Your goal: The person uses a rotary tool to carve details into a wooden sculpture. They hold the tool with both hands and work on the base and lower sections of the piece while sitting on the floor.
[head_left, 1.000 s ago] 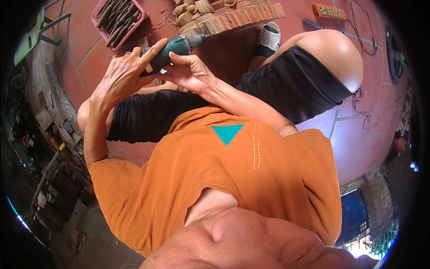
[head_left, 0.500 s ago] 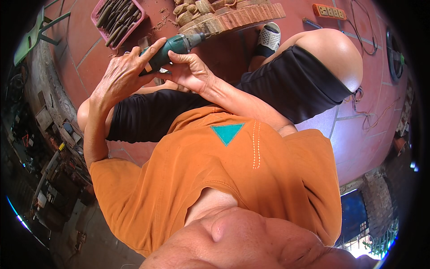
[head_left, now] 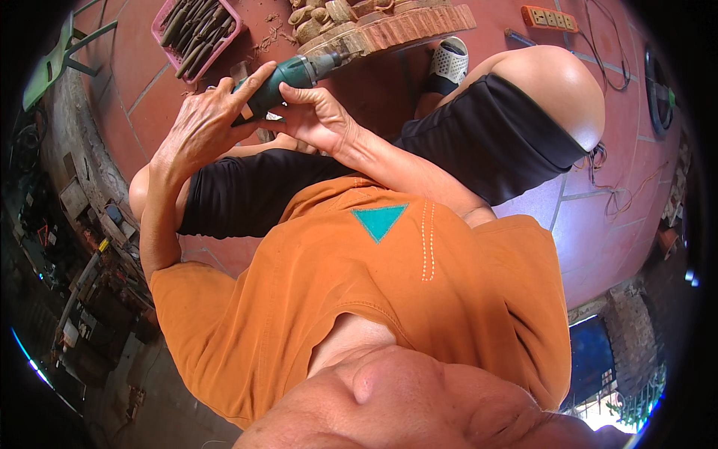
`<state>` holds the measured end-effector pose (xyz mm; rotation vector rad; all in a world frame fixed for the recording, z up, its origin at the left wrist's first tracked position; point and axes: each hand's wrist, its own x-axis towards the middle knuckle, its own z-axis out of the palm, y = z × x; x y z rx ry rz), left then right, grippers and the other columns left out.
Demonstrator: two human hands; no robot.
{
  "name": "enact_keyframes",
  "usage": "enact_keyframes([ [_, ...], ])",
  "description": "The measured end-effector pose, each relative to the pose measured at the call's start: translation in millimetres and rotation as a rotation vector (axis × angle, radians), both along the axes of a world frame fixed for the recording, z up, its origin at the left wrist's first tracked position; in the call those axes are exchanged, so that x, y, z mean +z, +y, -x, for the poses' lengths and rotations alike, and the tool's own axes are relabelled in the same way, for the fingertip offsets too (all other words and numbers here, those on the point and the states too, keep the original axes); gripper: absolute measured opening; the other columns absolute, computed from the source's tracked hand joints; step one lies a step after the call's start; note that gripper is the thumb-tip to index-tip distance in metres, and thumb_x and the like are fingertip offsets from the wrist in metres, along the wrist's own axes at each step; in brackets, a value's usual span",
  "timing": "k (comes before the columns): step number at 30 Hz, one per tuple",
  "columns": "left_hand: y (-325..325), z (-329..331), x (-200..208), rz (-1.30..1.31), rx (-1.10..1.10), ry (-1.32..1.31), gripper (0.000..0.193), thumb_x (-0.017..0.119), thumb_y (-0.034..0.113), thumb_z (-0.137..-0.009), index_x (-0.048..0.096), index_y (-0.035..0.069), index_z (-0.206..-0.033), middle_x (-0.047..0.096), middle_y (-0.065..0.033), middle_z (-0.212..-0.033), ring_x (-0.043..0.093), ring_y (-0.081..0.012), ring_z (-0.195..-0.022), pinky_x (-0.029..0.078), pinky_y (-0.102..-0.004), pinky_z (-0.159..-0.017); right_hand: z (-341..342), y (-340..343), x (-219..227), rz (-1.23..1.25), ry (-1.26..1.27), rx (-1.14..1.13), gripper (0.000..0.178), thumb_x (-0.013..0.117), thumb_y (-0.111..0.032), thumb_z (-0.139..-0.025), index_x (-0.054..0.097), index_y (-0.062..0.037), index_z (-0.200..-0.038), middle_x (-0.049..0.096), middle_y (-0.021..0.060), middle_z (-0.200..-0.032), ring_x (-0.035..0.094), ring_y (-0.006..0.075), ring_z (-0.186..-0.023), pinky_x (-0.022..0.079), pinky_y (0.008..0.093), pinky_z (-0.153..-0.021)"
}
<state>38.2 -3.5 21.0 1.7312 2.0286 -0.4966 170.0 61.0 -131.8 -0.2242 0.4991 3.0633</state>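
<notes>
A green power tool (head_left: 288, 82) with a grey nose, like a die grinder, lies across both my hands in front of my lap. My left hand (head_left: 209, 112) wraps round its rear body, with the index finger stretched along the top. Close beside it, my right hand (head_left: 318, 123) grips the underside, thumb up against the casing. The tool's tip points at the near left edge of a carved wooden piece (head_left: 419, 31); whether it touches the wood I cannot tell. My fingers hide part of the tool's rear end.
A pink basket (head_left: 235, 34) of dark-handled, slender tools stands at the far left, with wood shavings (head_left: 273, 34) beside it. An orange power strip (head_left: 550, 19) and cables (head_left: 624, 71) lie at the far right. A green plastic chair (head_left: 48, 75) stands at the left edge.
</notes>
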Motion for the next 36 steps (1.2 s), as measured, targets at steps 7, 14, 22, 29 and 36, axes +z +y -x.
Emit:
enact_keyframes([
  [7,-0.1,-1.6,0.7,0.003,-0.002,0.015,0.084,0.072,0.027,-0.082,0.025,0.031,-0.152,0.06,-0.0144,-0.089,0.065,-0.0288,-0.073,0.053,-0.0403,-0.062,-0.3,0.2,0.4,-0.01,-0.004,-0.011,0.034,0.07,-0.011,-0.086,0.056,-0.0089,-0.116,0.06,0.0087,-0.114,0.057,0.0254,-0.114,0.042,0.0553,-0.102],
  [14,-0.6,-3.1,0.9,-0.006,0.01,0.016,0.084,0.072,0.028,-0.083,0.024,0.032,-0.152,0.061,-0.0149,-0.089,0.065,-0.0292,-0.073,0.053,-0.0406,-0.062,0.2,0.3,0.0,-0.01,-0.002,-0.019,0.032,0.07,-0.01,-0.086,0.056,-0.0089,-0.115,0.061,0.0089,-0.114,0.057,0.0251,-0.114,0.042,0.0556,-0.103],
  [22,-1.5,-1.4,0.2,0.006,0.013,-0.004,0.085,0.072,0.027,-0.082,0.025,0.031,-0.152,0.06,-0.0138,-0.087,0.065,-0.0293,-0.072,0.053,-0.0402,-0.062,-1.2,-0.3,0.2,-0.002,0.01,-0.005,0.033,0.07,-0.009,-0.086,0.057,-0.0079,-0.115,0.061,0.0094,-0.116,0.056,0.025,-0.115,0.041,0.0549,-0.104],
  [29,-0.1,-1.4,0.6,0.015,0.009,-0.013,0.085,0.073,0.027,-0.081,0.026,0.03,-0.152,0.06,-0.0138,-0.087,0.065,-0.0304,-0.076,0.052,-0.0407,-0.063,-0.7,-1.7,-0.1,-0.019,-0.011,-0.012,0.034,0.071,-0.01,-0.085,0.056,-0.0084,-0.116,0.06,0.0089,-0.115,0.057,0.0252,-0.114,0.042,0.0538,-0.104],
  [36,0.1,-3.4,2.0,0.008,0.006,-0.004,0.085,0.072,0.026,-0.082,0.025,0.03,-0.152,0.06,-0.0137,-0.087,0.065,-0.03,-0.076,0.052,-0.041,-0.063,0.7,-2.1,-3.9,0.007,-0.025,-0.007,0.034,0.07,-0.009,-0.086,0.057,-0.0049,-0.117,0.061,0.0118,-0.116,0.057,0.0284,-0.115,0.039,0.058,-0.105],
])
